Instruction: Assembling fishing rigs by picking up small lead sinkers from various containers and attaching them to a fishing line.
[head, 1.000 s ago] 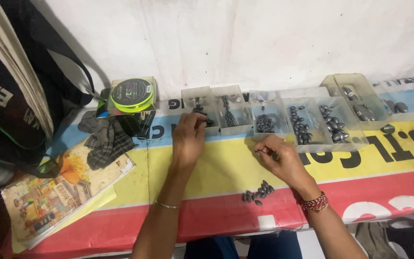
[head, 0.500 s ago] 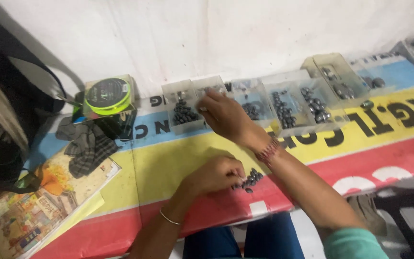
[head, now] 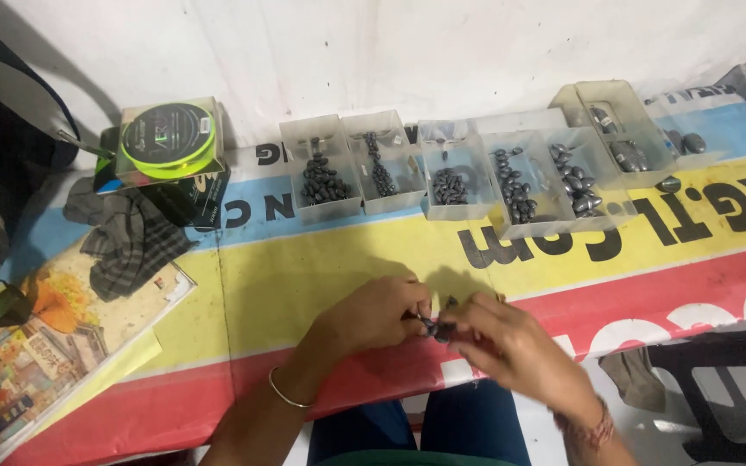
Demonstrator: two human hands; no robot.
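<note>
My left hand (head: 375, 316) and my right hand (head: 506, 343) meet near the front edge of the table, over the red stripe of a striped banner (head: 304, 267). Between the fingertips of both hands are small dark grey metal weights (head: 439, 329). Which hand carries them I cannot tell exactly; both pinch at them. A thin bangle sits on my left wrist, a beaded band on my right. Behind the hands stands a row of clear plastic boxes (head: 321, 168) holding more dark weights, sorted by size.
A spool of yellow-green line in a clear case (head: 171, 140) sits at the back left, above a grey checked cloth (head: 127, 237). A colourful printed booklet (head: 36, 345) lies at the left. More clear boxes (head: 619, 129) stand at the back right. A dark stool (head: 718, 388) is below right.
My right hand has come back from the boxes to the front edge and met my left hand. The small pile of weights on the red stripe is now between the fingers.
</note>
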